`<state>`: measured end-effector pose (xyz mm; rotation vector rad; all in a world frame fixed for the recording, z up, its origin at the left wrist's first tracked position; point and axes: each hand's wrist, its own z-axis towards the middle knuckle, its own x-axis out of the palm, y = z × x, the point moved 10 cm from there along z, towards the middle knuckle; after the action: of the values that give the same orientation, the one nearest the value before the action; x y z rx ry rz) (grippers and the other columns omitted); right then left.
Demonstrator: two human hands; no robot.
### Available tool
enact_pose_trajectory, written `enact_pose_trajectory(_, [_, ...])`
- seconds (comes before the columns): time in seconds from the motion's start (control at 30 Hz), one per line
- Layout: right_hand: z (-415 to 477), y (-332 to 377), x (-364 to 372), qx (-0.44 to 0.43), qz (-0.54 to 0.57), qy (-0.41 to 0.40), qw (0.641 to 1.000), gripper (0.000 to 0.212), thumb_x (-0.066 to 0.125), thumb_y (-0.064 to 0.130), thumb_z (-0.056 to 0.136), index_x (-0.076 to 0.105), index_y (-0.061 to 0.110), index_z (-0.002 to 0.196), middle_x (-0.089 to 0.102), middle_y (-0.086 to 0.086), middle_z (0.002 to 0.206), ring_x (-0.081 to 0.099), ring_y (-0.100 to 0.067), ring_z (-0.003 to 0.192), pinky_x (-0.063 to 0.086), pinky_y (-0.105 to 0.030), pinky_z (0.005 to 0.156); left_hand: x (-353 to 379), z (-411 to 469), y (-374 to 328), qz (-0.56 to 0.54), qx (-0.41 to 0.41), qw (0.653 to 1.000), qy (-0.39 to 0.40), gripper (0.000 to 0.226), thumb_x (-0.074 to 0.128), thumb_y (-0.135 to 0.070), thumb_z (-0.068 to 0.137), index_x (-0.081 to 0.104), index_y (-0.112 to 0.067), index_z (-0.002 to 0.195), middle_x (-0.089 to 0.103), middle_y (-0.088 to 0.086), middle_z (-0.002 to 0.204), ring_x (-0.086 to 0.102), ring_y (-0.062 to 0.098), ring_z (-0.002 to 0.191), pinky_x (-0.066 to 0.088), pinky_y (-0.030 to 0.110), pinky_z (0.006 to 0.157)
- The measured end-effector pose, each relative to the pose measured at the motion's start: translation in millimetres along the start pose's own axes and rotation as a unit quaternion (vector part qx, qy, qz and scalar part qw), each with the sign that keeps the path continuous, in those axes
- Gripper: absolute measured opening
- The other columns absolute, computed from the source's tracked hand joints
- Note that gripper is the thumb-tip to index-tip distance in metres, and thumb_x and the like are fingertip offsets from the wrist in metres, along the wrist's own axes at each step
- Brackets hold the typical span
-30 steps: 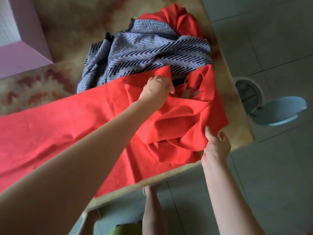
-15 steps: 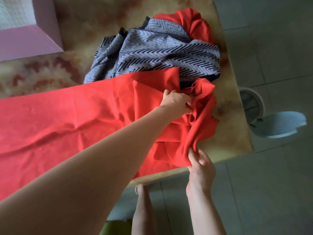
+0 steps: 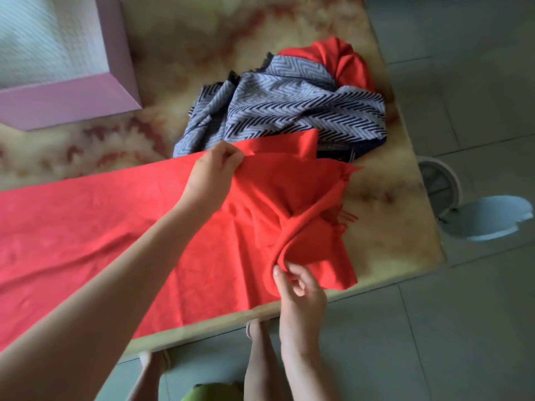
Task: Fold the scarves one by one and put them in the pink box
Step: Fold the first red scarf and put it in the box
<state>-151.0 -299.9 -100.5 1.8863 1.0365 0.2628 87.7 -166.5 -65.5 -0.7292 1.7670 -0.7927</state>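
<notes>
A long red scarf [image 3: 95, 221] lies spread across the marbled table, its right end bunched and fringed. My left hand [image 3: 212, 176] pinches the scarf's far edge near the middle. My right hand [image 3: 298, 287] pinches a fold of the same scarf close to the table's front edge. Behind it lies a crumpled grey-and-navy zigzag scarf [image 3: 289, 111], with another red scarf [image 3: 344, 63] heaped at its far side. The pink box [image 3: 86, 96] stands at the top left, with a pale textured lining inside.
The table [image 3: 188, 53] ends just right of the scarves and along the front by my right wrist. On the tiled floor to the right stand a white round bin [image 3: 440, 186] and its open pale blue lid [image 3: 489, 218]. My legs show below the table edge.
My left hand has moved left along the scarf's far edge, and my right hand has shifted on the near side. The bunched end is drawn out flatter. The view has swung right and down.
</notes>
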Motion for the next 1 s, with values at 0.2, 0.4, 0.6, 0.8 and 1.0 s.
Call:
enact_pose_trajectory(0.2, [-61, -18, 76, 0.026, -0.009, 0.064, 0.998, 0.017, 0.069, 0.034, 0.067, 0.070, 0.023, 0.079, 0.071, 0.003, 0.074, 0.062, -0.013, 0.065, 0.046, -0.021, 0.063, -106, -19, 75, 0.062, -0.045, 0.994, -0.072, 0.016, 0.051, -0.009, 0.094, 0.061, 0.002, 0.099, 0.059, 0.013, 0.090, 0.048, 0.017, 0.084, 0.027, 0.020, 0.067])
enact_pose_trajectory(0.4, [-118, -55, 151, 0.052, -0.124, 0.198, 0.971, 0.015, 0.071, 0.015, 0.077, 0.068, 0.030, 0.079, 0.071, 0.005, 0.078, 0.063, -0.007, 0.065, 0.049, -0.023, 0.065, -178, -40, 163, 0.099, -0.113, 0.983, -0.101, 0.016, 0.052, -0.007, 0.093, 0.059, 0.003, 0.104, 0.062, 0.023, 0.105, 0.058, 0.034, 0.098, 0.036, 0.030, 0.079])
enact_pose_trajectory(0.6, [-109, -52, 164, -0.022, -0.217, 0.169, 0.961, 0.032, 0.061, 0.002, 0.081, 0.064, 0.030, 0.096, 0.064, 0.005, 0.106, 0.061, 0.000, 0.086, 0.049, -0.016, 0.078, -170, -82, 205, 0.090, -0.127, 0.984, -0.091, 0.024, 0.057, -0.001, 0.087, 0.059, -0.004, 0.111, 0.054, 0.019, 0.113, 0.061, 0.030, 0.093, 0.041, 0.029, 0.088])
enact_pose_trajectory(0.8, [-16, 31, 107, -0.109, -0.174, -0.002, 0.979, 0.026, 0.062, 0.006, 0.087, 0.060, 0.010, 0.112, 0.063, -0.005, 0.106, 0.059, -0.010, 0.085, 0.042, -0.009, 0.071, -83, -143, 170, 0.022, -0.066, 0.997, 0.016, 0.031, 0.071, -0.031, 0.076, 0.062, -0.018, 0.103, 0.057, -0.006, 0.099, 0.056, 0.019, 0.094, 0.040, 0.025, 0.088])
enact_pose_trajectory(1.0, [44, 28, 114, 0.002, -0.186, 0.046, 0.982, 0.041, 0.074, 0.024, 0.080, 0.059, 0.009, 0.115, 0.064, 0.007, 0.083, 0.062, -0.008, 0.082, 0.045, -0.024, 0.083, -35, -161, 158, 0.059, -0.128, 0.990, -0.004, 0.048, 0.075, -0.025, 0.070, 0.056, -0.023, 0.114, 0.058, -0.002, 0.108, 0.054, 0.022, 0.101, 0.043, 0.035, 0.087])
